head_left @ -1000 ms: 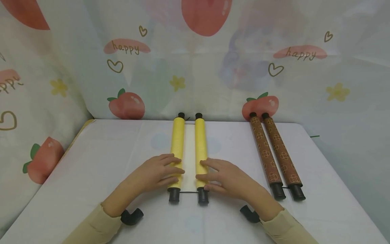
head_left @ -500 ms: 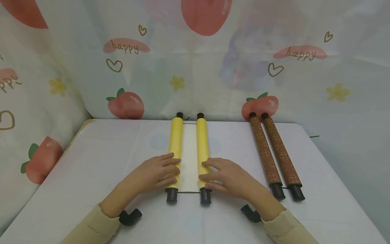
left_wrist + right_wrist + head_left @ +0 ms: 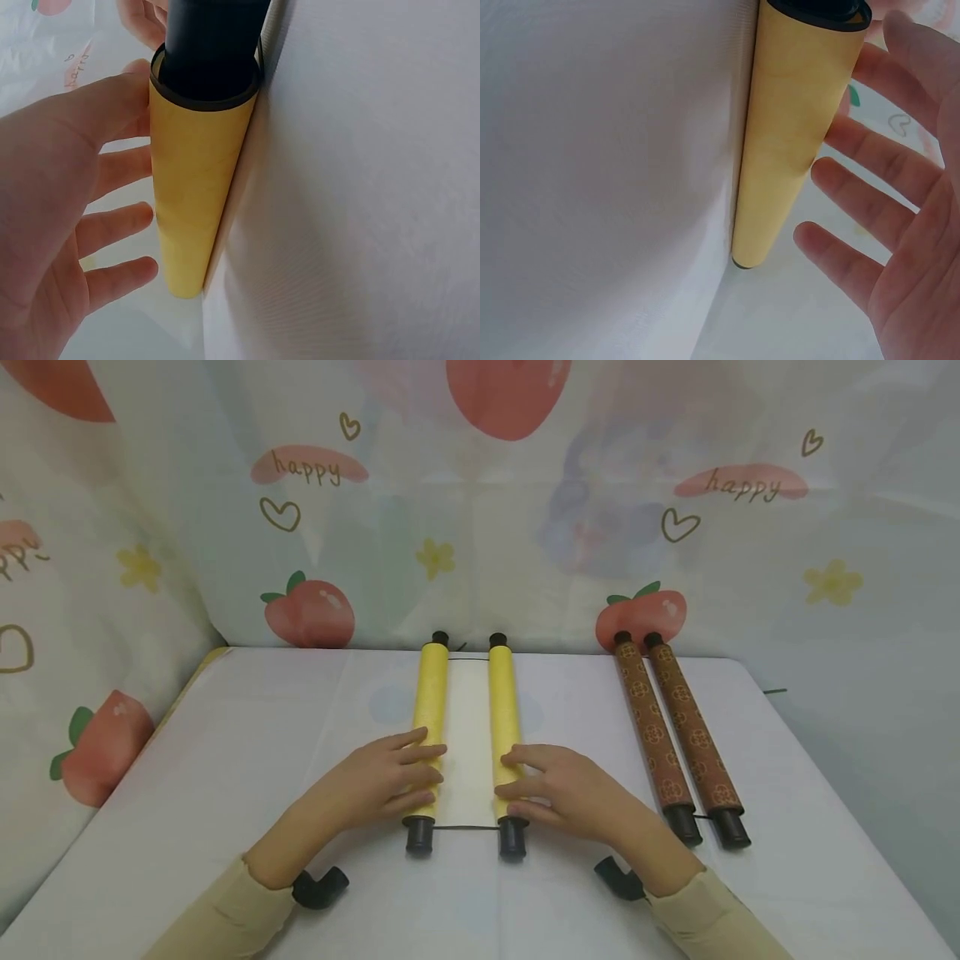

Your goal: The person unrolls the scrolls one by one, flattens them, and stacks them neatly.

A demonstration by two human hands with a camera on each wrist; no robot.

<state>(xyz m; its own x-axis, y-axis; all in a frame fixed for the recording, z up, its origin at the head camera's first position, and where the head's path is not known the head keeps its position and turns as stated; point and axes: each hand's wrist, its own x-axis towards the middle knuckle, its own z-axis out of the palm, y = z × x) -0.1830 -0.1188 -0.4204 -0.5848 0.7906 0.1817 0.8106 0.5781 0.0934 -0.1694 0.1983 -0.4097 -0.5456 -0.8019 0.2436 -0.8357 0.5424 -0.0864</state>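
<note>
Your yellow scroll lies mid-bench, its two rolls apart and a strip of pale sheet showing between them. Your left hand is at the near part of the left roll, and its fingers are spread apart and nearly straight, reaching the roll's side rather than clamped round it. Your right hand mirrors it at the right roll: the fingers are apart too, some tips against the roll and the lowest one just off it in the right wrist view. Black knobs cap the rolls. To your right on the bench, well apart, lies a brown scroll, slanted, its two patterned rolls side by side. A bent black piece shows beside your left wrist. Behind the bench hangs a fruit-printed backdrop.
</note>
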